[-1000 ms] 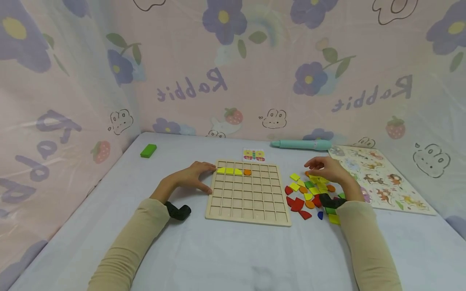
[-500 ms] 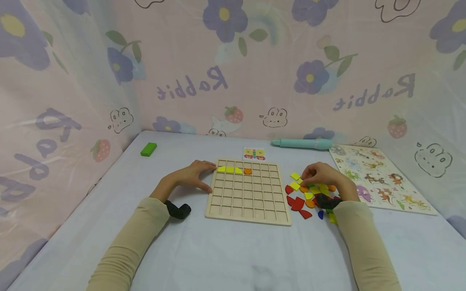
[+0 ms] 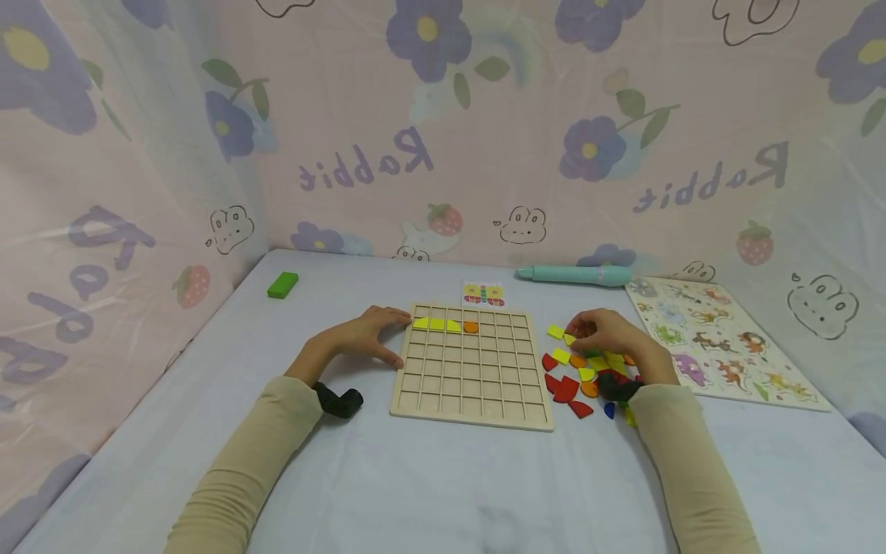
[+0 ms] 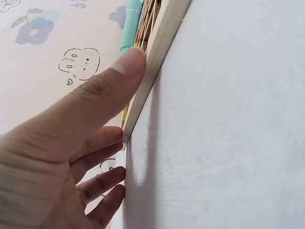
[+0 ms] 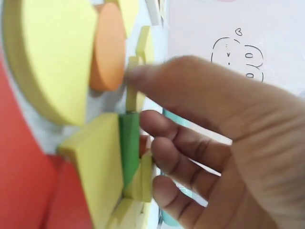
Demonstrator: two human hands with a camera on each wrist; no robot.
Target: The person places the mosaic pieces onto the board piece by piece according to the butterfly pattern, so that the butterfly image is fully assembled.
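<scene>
My left hand (image 3: 367,337) lies at the left edge of a wooden grid board (image 3: 471,388), thumb and fingers spread along that edge. In the left wrist view the thumb (image 4: 107,88) touches the board's side. Yellow pieces (image 3: 436,325) and an orange disc (image 3: 471,327) sit in one of its upper rows. Right of the board, my right hand (image 3: 609,332) is over a pile of coloured pieces, pinching a small yellow piece (image 3: 569,338) at its left side. In the right wrist view the thumb presses that yellow piece (image 5: 131,93); the index finger is mostly hidden.
Red pieces (image 3: 566,388) and a blue piece (image 3: 609,410) lie near the board. A butterfly pattern card (image 3: 483,294) stands behind it, with a teal pen (image 3: 574,275) farther back. An animal puzzle board (image 3: 727,338) lies at right, a green block (image 3: 282,285) at far left.
My right hand has come down and leftward over the pile to a yellow piece. A yellow square beside the fingers has shifted slightly left. The left hand stays at the board.
</scene>
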